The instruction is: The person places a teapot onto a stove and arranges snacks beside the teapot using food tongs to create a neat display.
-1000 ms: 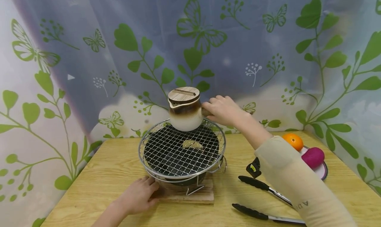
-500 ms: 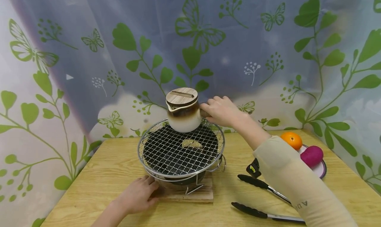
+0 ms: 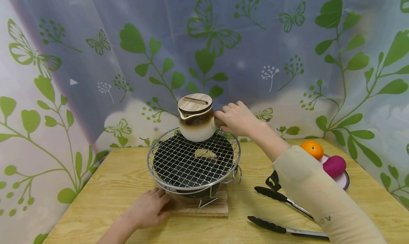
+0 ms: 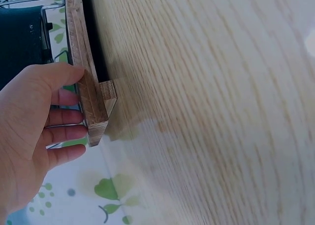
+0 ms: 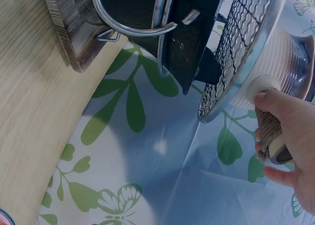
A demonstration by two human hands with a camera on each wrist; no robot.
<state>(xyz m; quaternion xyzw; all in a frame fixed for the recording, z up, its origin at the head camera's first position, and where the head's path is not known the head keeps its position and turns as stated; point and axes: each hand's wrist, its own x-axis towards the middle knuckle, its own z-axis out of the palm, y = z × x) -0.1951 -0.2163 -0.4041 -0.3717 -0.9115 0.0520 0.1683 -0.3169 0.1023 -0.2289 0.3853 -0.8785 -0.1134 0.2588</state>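
Using the grill (image 3: 179, 164) as landmark. Pot (image 3: 196, 131) is upright over the far part of the grill's mesh, spout toward the grill's left; no gap shows from the head view, but the grill's rim hides the pot's base from the right wrist, so I can't confirm full contact. My right hand (image 3: 238, 119), at the grill's far right, has fingers and thumb wrapped round the pot's rope-bound handle (image 5: 269, 129). My left hand (image 3: 147, 206) is at the grill's near-left foot, only loosely bent, thumb against the front of the wooden base (image 3: 188, 210) and fingers over its left end, holding that corner. Step in hand, my call: steadying pot and grill together. To do it well, I'd hold the handle firm and level, since the pot's weight hangs off one side of my grip and a roll of the wrist could tip the spout or slide the lid (image 3: 195, 102). I'd favour the grill's middle over its far rim; the edge looks the likelier place to rock. Left hand pins the base so a nudge doesn't skid the grill. Right forearm should stay high over the tongs (image 3: 274, 228), right of the grill.
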